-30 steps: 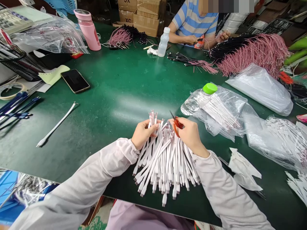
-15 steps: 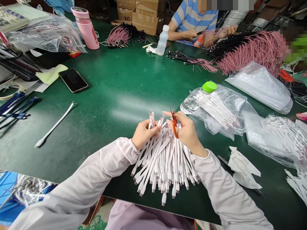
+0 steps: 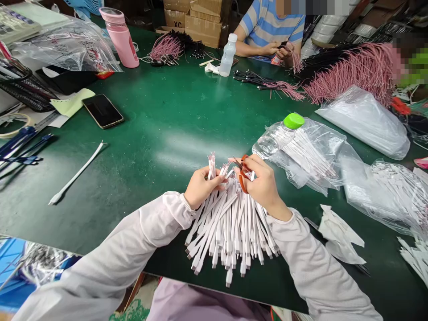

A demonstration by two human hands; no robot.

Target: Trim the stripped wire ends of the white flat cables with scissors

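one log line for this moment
left hand: grips white cable bundle | right hand: holds orange snips at its tips | surface: green table

A dark green worktop (image 3: pixel 160 120) is marked by pale glare; cardboard boxes (image 3: pixel 203 18) are stacked at its far edge.

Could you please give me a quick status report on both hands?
Left hand pinching white cables at top ends. Right hand holding scissors at them. Bottle lies close beyond.

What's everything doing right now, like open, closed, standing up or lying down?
left hand, pinching white cables
right hand, gripping orange scissors
white cables, fanned out, lying flat
green-capped bottle, capped, lying down
phone, dark screen, face up
pink bottle, upright, lid on
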